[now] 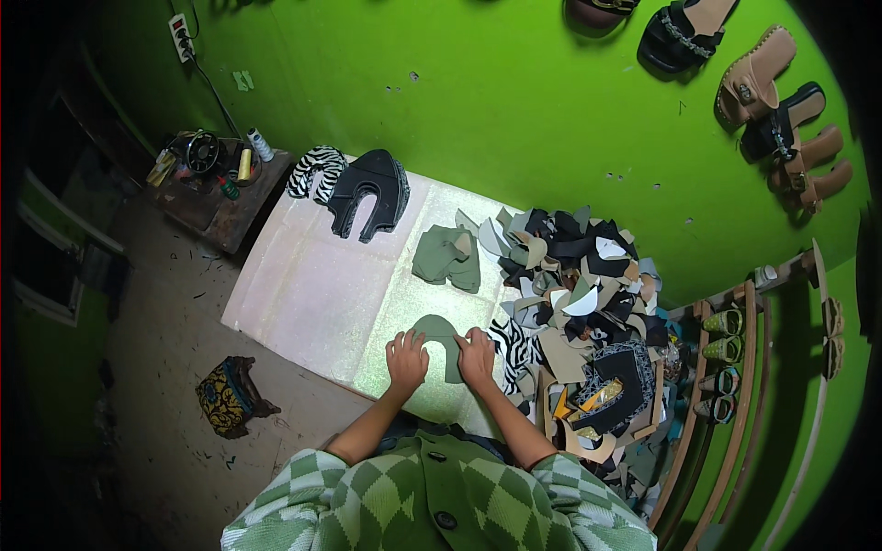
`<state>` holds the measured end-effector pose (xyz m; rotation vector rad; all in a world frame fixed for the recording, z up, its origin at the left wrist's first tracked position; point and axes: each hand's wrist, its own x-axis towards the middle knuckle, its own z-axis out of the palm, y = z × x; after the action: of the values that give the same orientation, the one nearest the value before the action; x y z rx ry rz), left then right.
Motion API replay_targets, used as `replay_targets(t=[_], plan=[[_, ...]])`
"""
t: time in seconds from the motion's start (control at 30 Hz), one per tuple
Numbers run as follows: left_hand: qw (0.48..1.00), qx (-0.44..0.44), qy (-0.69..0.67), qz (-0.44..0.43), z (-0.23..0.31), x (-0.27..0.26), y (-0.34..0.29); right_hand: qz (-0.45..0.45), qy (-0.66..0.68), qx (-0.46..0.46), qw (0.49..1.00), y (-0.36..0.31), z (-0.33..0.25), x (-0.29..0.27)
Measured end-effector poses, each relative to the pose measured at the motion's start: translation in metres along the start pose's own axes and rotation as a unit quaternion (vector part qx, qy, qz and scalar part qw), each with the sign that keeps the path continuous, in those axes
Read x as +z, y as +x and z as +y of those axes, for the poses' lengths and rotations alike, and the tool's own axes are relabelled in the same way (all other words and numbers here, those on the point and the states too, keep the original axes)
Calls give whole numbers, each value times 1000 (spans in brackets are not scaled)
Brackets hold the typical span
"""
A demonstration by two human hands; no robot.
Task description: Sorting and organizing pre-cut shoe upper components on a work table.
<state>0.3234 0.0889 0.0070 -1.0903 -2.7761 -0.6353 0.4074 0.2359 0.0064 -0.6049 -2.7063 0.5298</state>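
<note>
Green U-shaped piece (435, 325) lies flat by the bench's (308, 275) near edge, left of the scrap pile (562, 352) along the right edge. Left hand (407, 362) on its left side, right hand (476, 359) on its right; fingers bent against it, can't tell from here if pinching or just pressing. Looks light, thin, floppy, probably creases; best held by both sides.

This looks like a shoemaking workshop: sandals (749, 84) line the far right wall (514, 110), cut scraps (579, 298) heap rightward, thread spools (261, 145) stand far left.
</note>
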Motion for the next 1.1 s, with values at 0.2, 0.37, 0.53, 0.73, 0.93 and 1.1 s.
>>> replay_targets(t=[0.2, 0.37, 0.53, 0.73, 0.93, 1.1], plan=[[994, -83, -73, -6, 0, -2, 5, -18, 49, 31, 998, 17, -6, 0], [978, -171, -122, -1, -3, 6, 24, -34, 34, 91, 995, 30, -2, 17], [956, -257, -142, -24, -12, 15, 33, -55, 53, 220, 972, 43, -3, 30], [921, -323, -192, -99, -26, 17, 40, -153, 35, 256, 954, 40, 5, 43], [948, -276, -155, -23, -20, 14, 28, -64, -6, 148, 987, 28, -2, 46], [926, -297, -225, -66, -37, -4, 34, -77, 207, 138, 965, 35, 5, 34]])
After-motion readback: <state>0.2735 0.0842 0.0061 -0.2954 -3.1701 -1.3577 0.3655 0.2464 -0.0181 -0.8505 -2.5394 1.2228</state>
